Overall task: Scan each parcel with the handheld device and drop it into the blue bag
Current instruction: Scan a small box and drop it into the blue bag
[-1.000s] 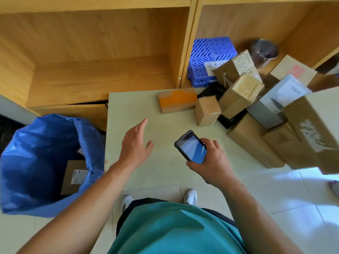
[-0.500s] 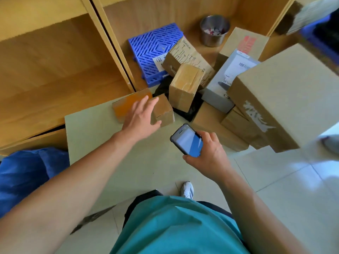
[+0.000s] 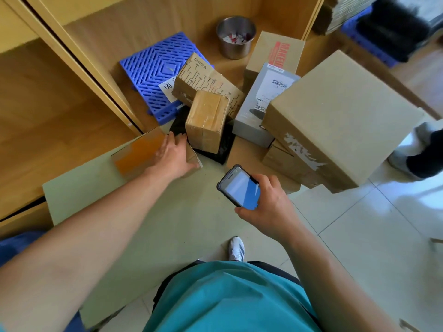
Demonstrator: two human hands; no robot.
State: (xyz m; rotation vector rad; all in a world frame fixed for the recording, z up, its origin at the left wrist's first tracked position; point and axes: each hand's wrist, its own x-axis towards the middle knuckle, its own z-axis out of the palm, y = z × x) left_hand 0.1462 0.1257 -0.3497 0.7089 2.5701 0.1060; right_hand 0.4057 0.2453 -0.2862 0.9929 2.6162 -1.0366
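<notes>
L hand (image 3: 173, 155) lies over small box (image 3: 193, 156), fingers curled on its far edge, on green board (image 3: 167, 224) touching 1 orange-taped box (image 3: 139, 152). R hand (image 3: 268, 204) grips scanner (image 3: 241, 188), screen up.

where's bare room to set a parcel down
The pale green board is bare between the left hand, the black handheld device in the right hand and the teal shirt. The wooden shelf bay on the left is bare too. Crowded: the cardboard parcel pile far right.
</notes>
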